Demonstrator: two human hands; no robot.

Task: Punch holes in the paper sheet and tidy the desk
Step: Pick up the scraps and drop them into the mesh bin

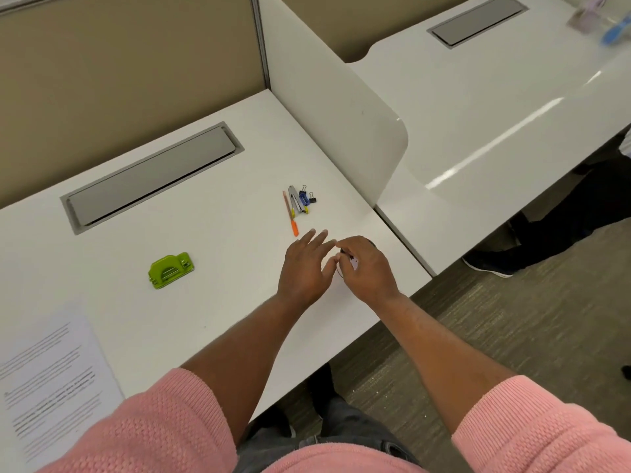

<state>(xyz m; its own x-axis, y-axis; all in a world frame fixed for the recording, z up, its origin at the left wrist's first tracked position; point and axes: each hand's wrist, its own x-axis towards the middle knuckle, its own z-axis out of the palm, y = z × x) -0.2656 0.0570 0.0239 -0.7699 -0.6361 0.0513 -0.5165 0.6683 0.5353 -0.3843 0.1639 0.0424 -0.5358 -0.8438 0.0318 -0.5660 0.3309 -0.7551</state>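
Note:
A printed paper sheet [51, 380] lies at the desk's near left corner. The green hole punch [170, 270] sits on the white desk [222, 268], left of centre. My left hand [304, 268] hovers over the desk's right part with its fingers spread and nothing in it. My right hand [365, 268] is right beside it, fingers curled around a small dark object [348, 259] that is mostly hidden. Both hands are well to the right of the punch and far from the sheet.
An orange pen [291, 213], a small stapler [294, 199] and a few binder clips [305, 199] lie grouped just beyond my hands. A grey cable hatch [150, 175] is set into the desk's back. A white divider [334, 110] bounds the right side. A person's legs [546, 227] stand under the neighbouring desk.

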